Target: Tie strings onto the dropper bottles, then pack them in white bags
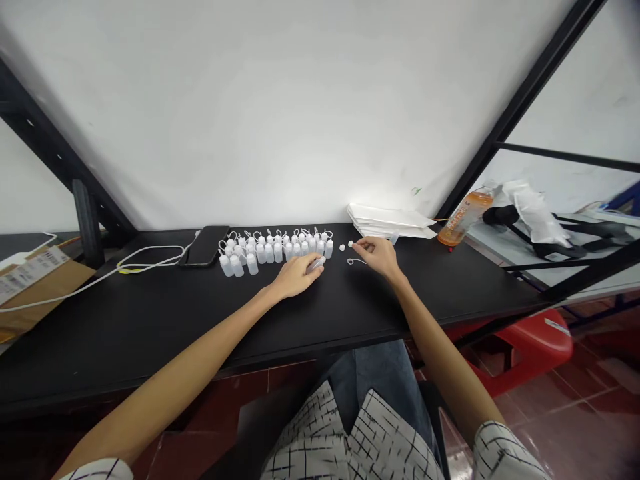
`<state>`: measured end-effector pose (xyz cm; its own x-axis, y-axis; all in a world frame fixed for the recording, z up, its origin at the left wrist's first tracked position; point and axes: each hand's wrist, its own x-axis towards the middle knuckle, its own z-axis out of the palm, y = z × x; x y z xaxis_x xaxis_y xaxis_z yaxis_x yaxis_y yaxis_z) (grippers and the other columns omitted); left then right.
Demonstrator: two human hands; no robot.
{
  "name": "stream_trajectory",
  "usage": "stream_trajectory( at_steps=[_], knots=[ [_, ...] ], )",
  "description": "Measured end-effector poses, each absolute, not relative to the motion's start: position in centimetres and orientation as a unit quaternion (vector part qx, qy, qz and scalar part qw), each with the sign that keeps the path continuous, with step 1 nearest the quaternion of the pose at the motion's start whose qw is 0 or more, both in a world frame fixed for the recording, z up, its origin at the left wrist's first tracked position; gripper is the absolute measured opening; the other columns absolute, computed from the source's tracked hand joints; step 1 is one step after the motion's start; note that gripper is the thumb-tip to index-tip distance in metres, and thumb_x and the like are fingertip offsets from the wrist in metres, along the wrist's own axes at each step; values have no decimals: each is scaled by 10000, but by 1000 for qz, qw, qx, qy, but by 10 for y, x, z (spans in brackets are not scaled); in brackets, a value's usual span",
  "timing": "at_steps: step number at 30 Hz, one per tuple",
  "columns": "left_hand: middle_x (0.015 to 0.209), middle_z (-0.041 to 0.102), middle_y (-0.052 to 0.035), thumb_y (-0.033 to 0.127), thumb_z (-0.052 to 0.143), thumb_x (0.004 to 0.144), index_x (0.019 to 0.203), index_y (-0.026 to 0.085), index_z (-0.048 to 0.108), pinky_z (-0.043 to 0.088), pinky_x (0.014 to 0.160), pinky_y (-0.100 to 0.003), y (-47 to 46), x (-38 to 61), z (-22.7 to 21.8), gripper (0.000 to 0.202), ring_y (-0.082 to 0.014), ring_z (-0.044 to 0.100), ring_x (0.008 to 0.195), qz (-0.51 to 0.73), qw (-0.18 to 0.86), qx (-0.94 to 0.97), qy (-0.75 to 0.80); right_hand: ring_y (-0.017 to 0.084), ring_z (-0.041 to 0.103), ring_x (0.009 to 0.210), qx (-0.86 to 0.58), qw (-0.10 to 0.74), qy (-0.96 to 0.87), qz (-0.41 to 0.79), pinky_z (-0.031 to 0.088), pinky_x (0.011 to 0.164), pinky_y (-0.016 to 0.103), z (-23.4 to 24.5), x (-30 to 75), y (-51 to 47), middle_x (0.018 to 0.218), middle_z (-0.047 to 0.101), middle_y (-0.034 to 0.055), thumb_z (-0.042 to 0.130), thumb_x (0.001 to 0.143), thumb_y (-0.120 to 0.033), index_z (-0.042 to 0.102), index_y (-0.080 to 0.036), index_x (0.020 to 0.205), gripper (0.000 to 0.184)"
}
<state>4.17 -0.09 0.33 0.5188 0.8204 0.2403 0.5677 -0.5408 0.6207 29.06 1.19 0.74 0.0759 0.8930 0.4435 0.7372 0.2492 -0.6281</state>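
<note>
My left hand (pixel 299 275) is closed around a small translucent squeeze bottle (pixel 316 265), which lies tilted with its top toward the right. A short way to the right, my right hand (pixel 376 255) pinches a small white cap (pixel 351 244) between thumb and fingertips. Another small white piece (pixel 342 247) lies on the black table just left of that hand. Below the fingers is a thin white looped strap (pixel 356 261). Several similar bottles (pixel 270 252) stand upright in rows beyond and to the left of my left hand, many with looped straps at their tops.
A dark phone (pixel 206 246) with a white cable (pixel 150 249) lies left of the bottles. White flat packets (pixel 390 219) are stacked by the wall. An orange drink bottle (pixel 463 219) leans at the right by the black frame. A cardboard box (pixel 45 293) sits far left.
</note>
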Motion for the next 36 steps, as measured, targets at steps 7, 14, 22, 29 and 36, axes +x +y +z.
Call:
stream_trajectory(
  at_steps=[7,14,22,29,36],
  knots=[
    [774,645,-3,339,440,913,1068,205,618,397,677,-286,-6,43,8,271,-174,561,690,236,207,853,417,174,637,722,-664,228,-697,146,429,649,268,9,295,10,736,710,14,679,752,-391,733,-213,749,186],
    [827,665,-21,351,455,914,1199,193,599,410,685,-295,-8,45,8,356,-189,584,725,217,179,866,413,111,530,515,-532,354,-700,320,407,512,252,14,283,4,678,656,31,728,707,-435,688,-145,777,301],
    [812,671,-15,380,500,916,1175,217,644,378,642,-264,-4,45,0,338,-175,575,700,218,155,881,391,123,556,537,-430,373,-711,413,335,430,212,13,262,-4,635,635,35,764,706,-441,700,-126,836,347],
    [873,684,-19,378,482,934,1215,232,631,389,647,-263,-3,44,-3,350,-178,593,736,219,147,887,379,134,591,548,-419,388,-716,401,360,407,212,16,256,-9,664,645,49,701,759,-502,717,-123,817,384],
    [854,669,-8,377,473,942,1184,239,638,383,635,-260,-3,45,-3,325,-169,579,715,213,134,893,373,117,586,472,-422,393,-704,415,374,397,203,14,258,-7,630,666,35,776,692,-458,681,-123,819,371]
  ],
)
